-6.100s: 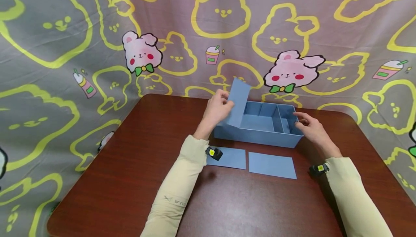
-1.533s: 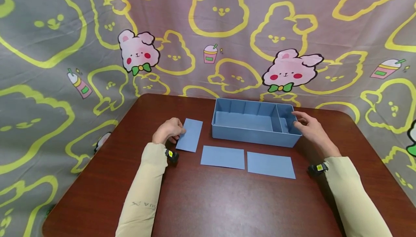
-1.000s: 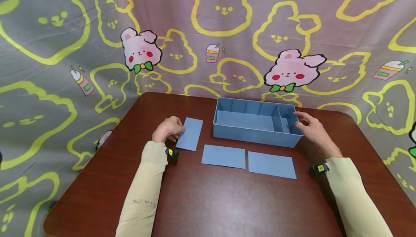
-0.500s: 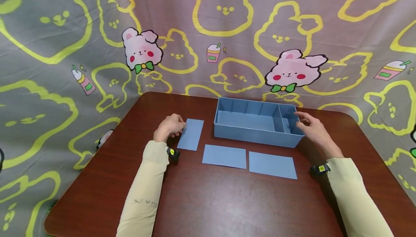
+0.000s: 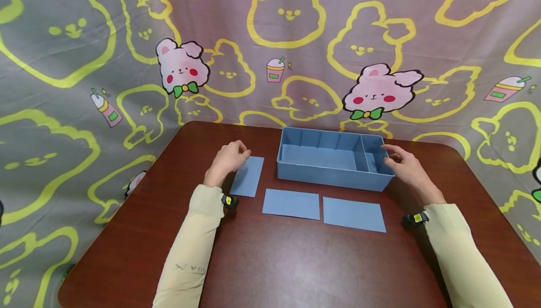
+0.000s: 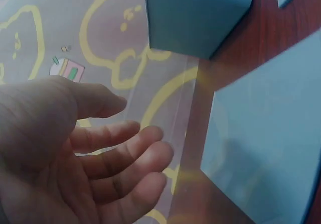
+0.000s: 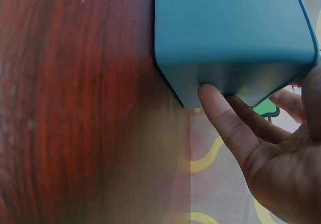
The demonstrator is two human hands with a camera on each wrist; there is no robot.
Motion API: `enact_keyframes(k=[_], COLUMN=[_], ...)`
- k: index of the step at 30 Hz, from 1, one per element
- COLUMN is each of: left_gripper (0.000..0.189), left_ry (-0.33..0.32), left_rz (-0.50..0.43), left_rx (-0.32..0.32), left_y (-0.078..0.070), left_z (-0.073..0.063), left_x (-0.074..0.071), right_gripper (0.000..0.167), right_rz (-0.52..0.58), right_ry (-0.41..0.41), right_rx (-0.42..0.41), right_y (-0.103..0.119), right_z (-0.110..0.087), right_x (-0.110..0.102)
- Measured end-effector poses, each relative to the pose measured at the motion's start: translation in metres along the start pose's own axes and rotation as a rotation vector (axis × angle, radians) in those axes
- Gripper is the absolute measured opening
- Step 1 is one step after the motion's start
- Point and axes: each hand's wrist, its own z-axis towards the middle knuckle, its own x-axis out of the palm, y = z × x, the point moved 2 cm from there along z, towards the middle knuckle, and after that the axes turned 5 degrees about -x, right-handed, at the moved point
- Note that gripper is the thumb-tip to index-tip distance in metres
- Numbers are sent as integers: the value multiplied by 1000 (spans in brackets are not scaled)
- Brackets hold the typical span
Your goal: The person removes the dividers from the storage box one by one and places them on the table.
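Note:
My left hand [image 5: 230, 159] is held over the upper end of a flat blue rectangular panel [image 5: 248, 181], fingers loosely bent and holding nothing. In the left wrist view a gap shows between the fingers [image 6: 150, 158] and that panel [image 6: 266, 133]. A blue open-topped divided box [image 5: 321, 176] stands to the right. At its right end my right hand [image 5: 406, 169] grips the end wall. In the right wrist view fingers [image 7: 220, 113] touch the outside of the box [image 7: 230, 28], while the thumb tip is hidden behind the rim.
Two more flat blue panels, one at centre [image 5: 291, 204] and one at right [image 5: 354, 214], lie in front of the box. A divider [image 5: 361, 154] stands inside the box near its right end. A patterned curtain [image 5: 236, 26] hangs behind the brown table [image 5: 270, 261].
The left hand took a panel from over the box and laid it flat on the table at left. It has since let go and risen, moving slightly away and right. The right hand stayed put.

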Motion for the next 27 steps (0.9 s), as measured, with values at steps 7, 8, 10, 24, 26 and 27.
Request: enact_keyframes(k=[7,8,10,24,26,27], left_gripper=[29,29,29,20,19,19], left_ry=[-80,-84,-93,-181,-186,-187], left_rz=[17,13,7,-23,-36,-42], left_rx=[51,54,60,165,177,180], left_y=[-12,-13,-15,-34,-39,-42], left_z=[0,-1,-1,-5,-5,-5], left_x=[3,3,5,19,23,25], right_gripper=[51,51,52,52,52,52], right_rz=[2,0,-3,18,12,9], right_ry=[-7,-6,-1,7,6,4], right_rx=[-12,-13,-14,-14,-11,-10], right_y=[1,0,0,-1,-1,-1], right_z=[-1,-1,-2,-1,-1,-1], right_x=[-2,-2,-2,2,2,2])
